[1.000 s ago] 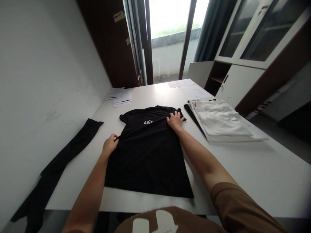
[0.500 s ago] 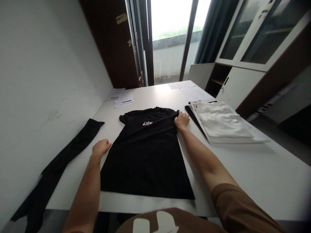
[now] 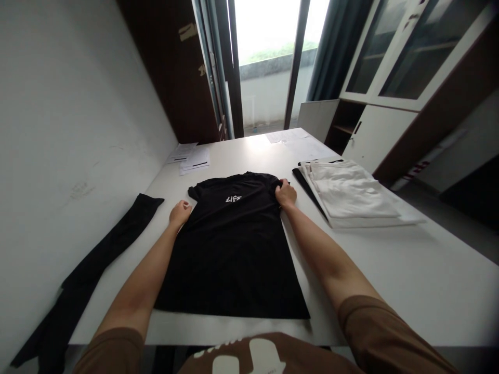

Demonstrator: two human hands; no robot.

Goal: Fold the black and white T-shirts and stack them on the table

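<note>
A black T-shirt [image 3: 234, 254] with a small white print near its neck lies spread flat on the white table [image 3: 390, 291], hem toward me. My right hand [image 3: 286, 194] is closed on the shirt's right sleeve, fingers bunching the cloth. Beside the shirt's left edge, below the left sleeve, is my left hand [image 3: 180, 213]. Its fingers are curled in and no cloth shows in them.
On the right lies a stack of folded white cloth [image 3: 351, 192] with black cloth under it. A long black cloth [image 3: 105, 254] stretches along the wall on the left. Paper sheets [image 3: 195, 160] rest at the far left, and more papers [image 3: 300, 145] at the far end.
My left hand has moved forward and right along the shirt's left edge, toward the left sleeve. My right hand stays at the right sleeve, its fingers now bunching the cloth inward.
</note>
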